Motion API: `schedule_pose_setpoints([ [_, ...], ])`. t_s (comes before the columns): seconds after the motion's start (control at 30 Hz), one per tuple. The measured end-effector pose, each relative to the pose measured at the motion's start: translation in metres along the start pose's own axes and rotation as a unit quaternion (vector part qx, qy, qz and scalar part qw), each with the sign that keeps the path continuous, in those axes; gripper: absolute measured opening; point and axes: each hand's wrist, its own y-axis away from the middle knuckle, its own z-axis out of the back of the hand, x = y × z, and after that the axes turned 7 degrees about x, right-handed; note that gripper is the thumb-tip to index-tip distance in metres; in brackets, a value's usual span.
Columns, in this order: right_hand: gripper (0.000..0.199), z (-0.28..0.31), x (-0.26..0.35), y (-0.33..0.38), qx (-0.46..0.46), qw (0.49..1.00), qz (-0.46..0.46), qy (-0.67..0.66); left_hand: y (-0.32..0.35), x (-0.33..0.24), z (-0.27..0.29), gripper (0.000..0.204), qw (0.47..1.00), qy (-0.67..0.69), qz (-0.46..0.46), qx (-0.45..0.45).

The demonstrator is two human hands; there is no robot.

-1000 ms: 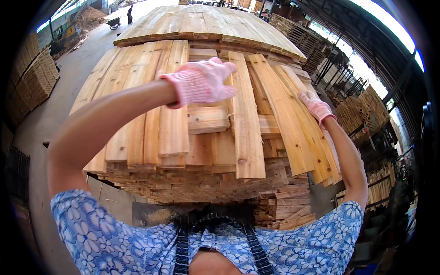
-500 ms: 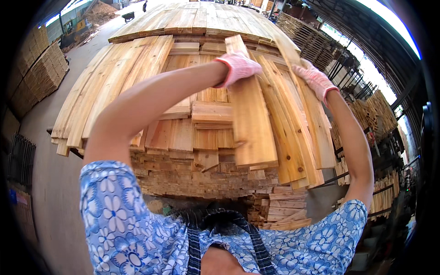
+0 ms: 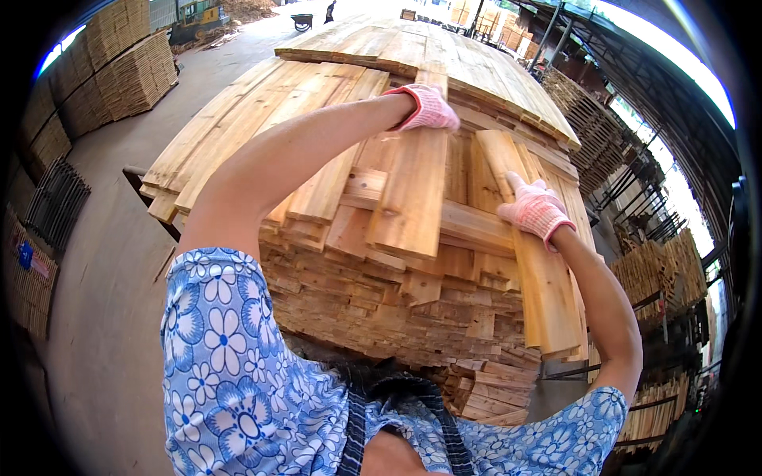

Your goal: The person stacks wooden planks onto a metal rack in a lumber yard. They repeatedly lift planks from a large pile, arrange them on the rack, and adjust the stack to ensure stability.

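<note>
In a pink-and-white knit glove, my left hand (image 3: pixel 429 109) is closed around the far part of a pale wooden plank (image 3: pixel 411 194). That plank points toward me and lies over shorter boards on the stack. My right hand (image 3: pixel 537 209), gloved alike, grips another plank (image 3: pixel 548 297) across its width, on the stack's right side. More planks (image 3: pixel 565 186) lie beside and under that one. Between the two held planks, a crosswise board (image 3: pixel 476 226) shows with lengthwise boards around it. The undersides of both held planks are hidden.
A row of planks (image 3: pixel 262 135) covers the stack's left side, and a higher layer (image 3: pixel 476 59) lies at the back. Rough board ends (image 3: pixel 381 309) face me below. Piled lumber (image 3: pixel 131 83) stands far left; racks of boards (image 3: pixel 655 274) stand right. A distant person (image 3: pixel 329 11) is near a cart (image 3: pixel 302 21).
The view has turned, shifting the stack rightward. My left hand's plank has moved left over the boards. My right hand has come nearer along the right-side planks.
</note>
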Motion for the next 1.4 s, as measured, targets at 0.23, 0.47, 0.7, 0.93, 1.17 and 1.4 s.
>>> schedule_pose_setpoints([
  [0.23,0.085,0.008,-0.015,-0.016,-0.025,0.990,0.027,-0.138,0.040,0.026,-0.037,0.074,0.987,-0.108,0.112,-0.031],
  [0.47,0.067,0.043,0.089,-0.052,-0.027,0.933,0.187,-0.306,0.068,0.052,-0.018,0.072,0.996,-0.083,0.017,0.005],
  [0.7,0.050,0.003,0.141,-0.133,-0.022,0.977,0.193,-0.093,0.094,0.313,0.068,0.031,0.917,-0.371,0.018,-0.146],
  [0.93,0.058,-0.002,0.167,-0.106,-0.072,0.956,0.154,-0.240,0.130,0.445,0.043,0.049,0.969,-0.204,0.130,-0.055],
  [1.17,0.031,0.005,0.166,-0.071,-0.106,0.980,0.154,-0.066,0.117,0.404,0.026,0.072,0.951,0.000,0.229,-0.205],
  [1.4,0.052,0.027,0.115,-0.057,0.099,0.921,0.203,-0.316,0.110,0.341,0.030,0.061,0.897,-0.222,0.282,-0.257],
])
